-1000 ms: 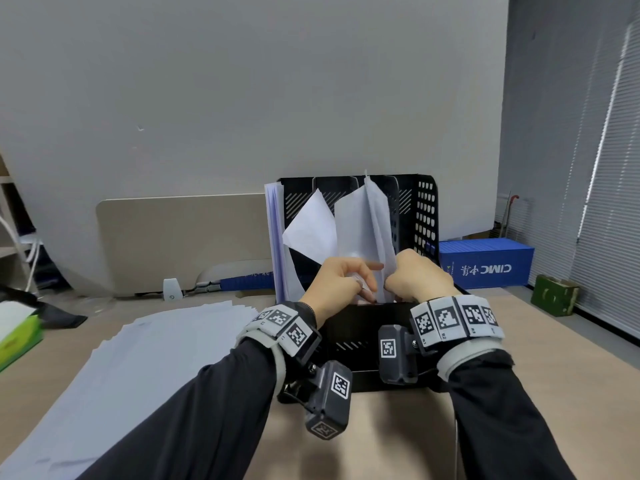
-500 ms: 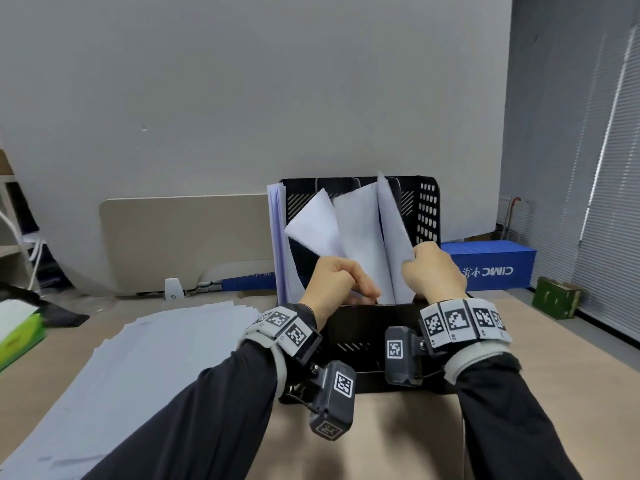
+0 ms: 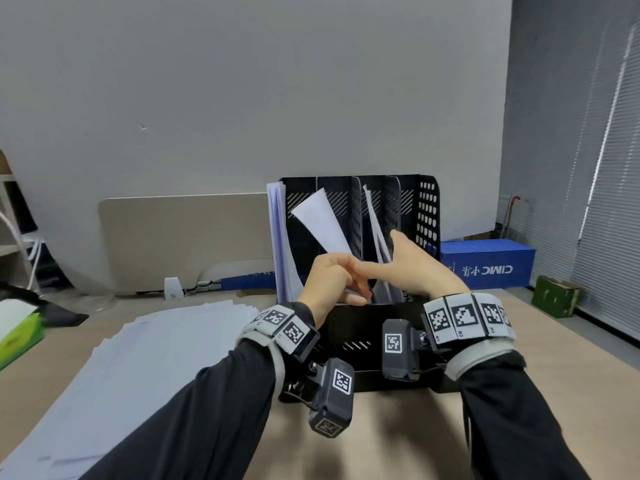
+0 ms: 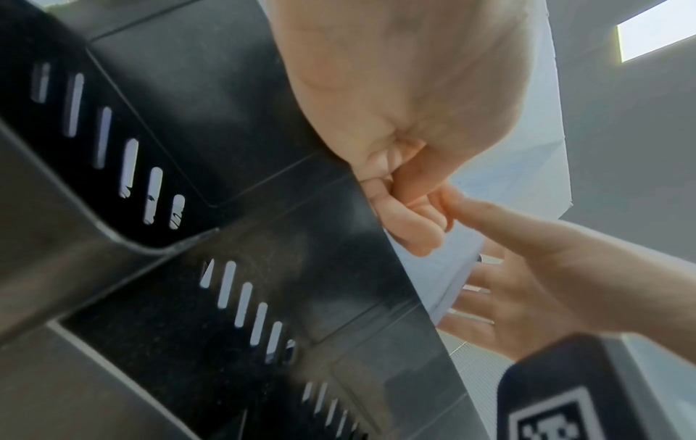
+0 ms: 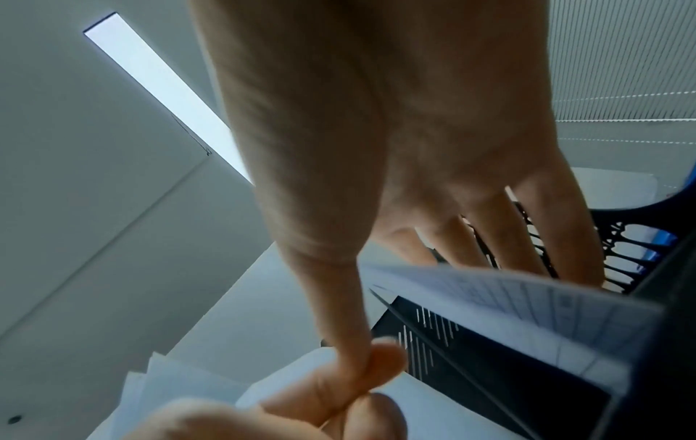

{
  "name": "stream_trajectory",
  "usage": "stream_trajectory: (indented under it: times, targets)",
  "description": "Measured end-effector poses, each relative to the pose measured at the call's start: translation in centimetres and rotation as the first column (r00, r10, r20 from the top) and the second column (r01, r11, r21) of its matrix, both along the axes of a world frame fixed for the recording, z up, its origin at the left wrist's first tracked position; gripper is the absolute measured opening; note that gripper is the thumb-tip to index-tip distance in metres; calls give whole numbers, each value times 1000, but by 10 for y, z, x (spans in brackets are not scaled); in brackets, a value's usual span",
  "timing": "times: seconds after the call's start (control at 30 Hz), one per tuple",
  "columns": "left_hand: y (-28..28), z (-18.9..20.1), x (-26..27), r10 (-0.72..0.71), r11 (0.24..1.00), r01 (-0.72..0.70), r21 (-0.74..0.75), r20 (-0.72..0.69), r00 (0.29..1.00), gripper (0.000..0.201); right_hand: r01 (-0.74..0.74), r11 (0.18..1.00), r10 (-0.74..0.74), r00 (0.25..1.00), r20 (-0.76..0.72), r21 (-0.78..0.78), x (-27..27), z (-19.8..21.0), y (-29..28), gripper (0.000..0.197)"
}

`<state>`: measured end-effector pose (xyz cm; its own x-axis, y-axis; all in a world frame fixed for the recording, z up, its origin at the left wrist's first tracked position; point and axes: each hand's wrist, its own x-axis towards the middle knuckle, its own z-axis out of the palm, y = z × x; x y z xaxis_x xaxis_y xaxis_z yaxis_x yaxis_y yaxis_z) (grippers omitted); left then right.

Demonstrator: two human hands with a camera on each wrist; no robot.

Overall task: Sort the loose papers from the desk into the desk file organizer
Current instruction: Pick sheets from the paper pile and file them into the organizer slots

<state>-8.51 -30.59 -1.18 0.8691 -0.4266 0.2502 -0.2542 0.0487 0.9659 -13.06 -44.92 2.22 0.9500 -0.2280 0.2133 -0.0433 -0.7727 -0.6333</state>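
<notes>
The left hand [image 3: 332,278] pinches a white sheet [image 3: 320,226] standing tilted leftward in the black organizer [image 3: 427,209], beside a divider. The right hand [image 3: 419,268], fingers straight, presses sheets [image 3: 375,230] rightward.

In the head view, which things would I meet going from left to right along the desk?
green box → spread loose papers → black file organizer → blue box → small dark green box.
</notes>
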Motion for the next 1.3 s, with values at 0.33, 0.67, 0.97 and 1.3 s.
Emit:
stream_trajectory:
  times: [0.33,0.67,0.97,1.3]
  targets:
    - [0,2,-4,23,1000,-23,19,-3,1000,37,367,930,-351,908,230,-27,3,-10,-12,11]
    - [-1,1,-2,21,1000,-21,9,0,1000,35,150,981,-176,958,225,127,20,-20,-2,36]
    - [1,1,-5,10,1000,-10,15,17,1000,33,177,952,-285,814,506,251,6,1,2,24]
    - [21,5,-25,50,997,-58,51,135,990,33,-172,884,-124,810,573,435,0,12,44,23]
